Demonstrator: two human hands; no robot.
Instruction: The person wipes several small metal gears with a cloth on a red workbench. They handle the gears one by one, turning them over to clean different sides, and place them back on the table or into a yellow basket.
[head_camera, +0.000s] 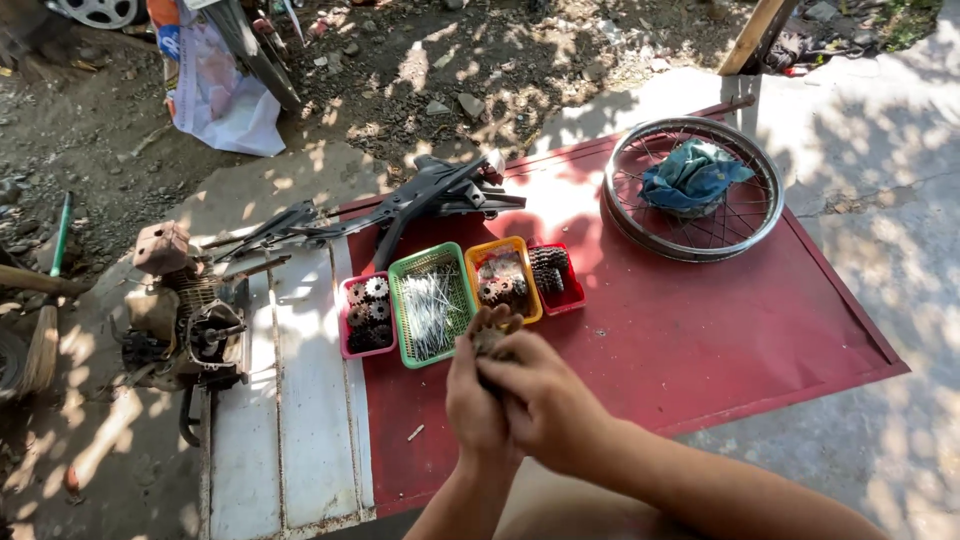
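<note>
My left hand (472, 400) and my right hand (545, 400) are pressed together over the near part of a red metal sheet (700, 340). Both close around a small dark metal part (488, 340) that peeks out above the fingers; most of it is hidden. Just beyond my hands sit small trays in a row: a pink tray (345, 335) of gears, a green basket (405, 330) of thin silver rods, an orange tray (530, 285) of gears, and a red tray (572, 290) of dark gears.
A spoked wheel rim (620, 215) with a blue rag (692, 175) in it lies at the far right of the sheet. A black motorcycle frame (400, 205) lies behind the trays. A small engine (185, 320) stands left, beside a white metal panel (290, 400).
</note>
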